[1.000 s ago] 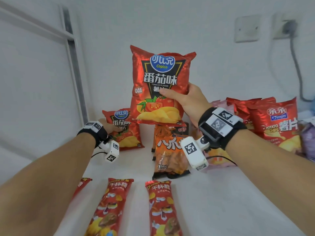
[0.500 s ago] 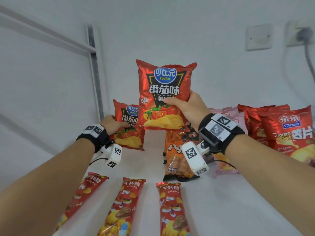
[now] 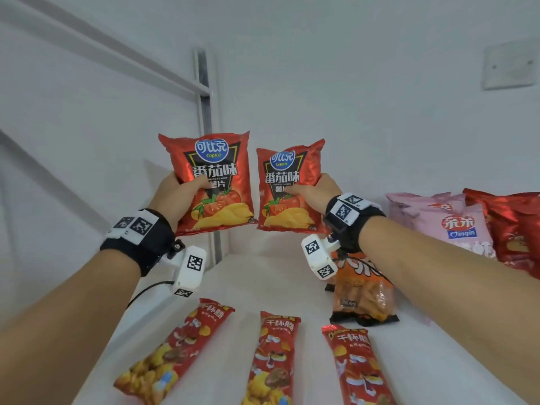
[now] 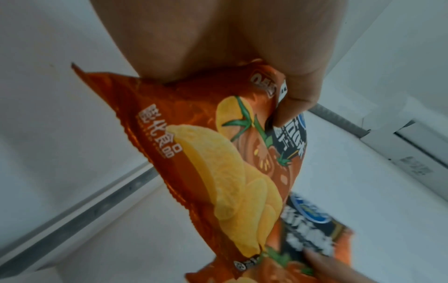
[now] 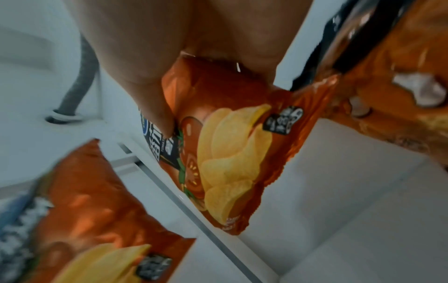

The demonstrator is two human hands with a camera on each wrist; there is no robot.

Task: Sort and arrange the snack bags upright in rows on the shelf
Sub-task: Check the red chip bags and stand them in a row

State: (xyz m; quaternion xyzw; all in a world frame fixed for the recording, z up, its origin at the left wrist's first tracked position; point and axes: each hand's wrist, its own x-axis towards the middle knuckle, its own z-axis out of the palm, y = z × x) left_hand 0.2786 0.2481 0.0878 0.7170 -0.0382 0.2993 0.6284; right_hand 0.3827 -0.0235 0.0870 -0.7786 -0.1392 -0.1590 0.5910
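- White walls and a white shelf (image 3: 263,276) fill the scene, with a grey metal upright (image 3: 204,118) at the back left corner and a pale wall plate (image 3: 510,64) at the upper right.
- A person reaches both bare forearms forward over the shelf, each wrist wearing a black band with printed markers and a small white camera.
- The left hand (image 3: 178,197) is clamped on a red tomato chip bag (image 3: 216,182), thumb across the front and fingers hidden behind it; the bag is upright, label facing the viewer, held in the air above the shelf.
- From the left wrist view, the thumb (image 4: 298,95) presses into the creased edge of that bag (image 4: 218,162).
- The right hand (image 3: 315,191) is clamped on a second, matching tomato chip bag (image 3: 287,188), thumb on the front; it is also upright and off the shelf.
- From the right wrist view, the thumb (image 5: 155,111) pinches this bag (image 5: 230,153) against the palm.
- The two bags are side by side at nearly the same height, just apart, near the back left corner.
- Below the right wrist an orange snack bag (image 3: 362,290) sits on the shelf.
- Three long red snack packs (image 3: 276,358) lie flat in a row at the front.
- At the right, a pink chip bag (image 3: 455,226) and red chip bags (image 3: 514,226) are bunched together against the wall.
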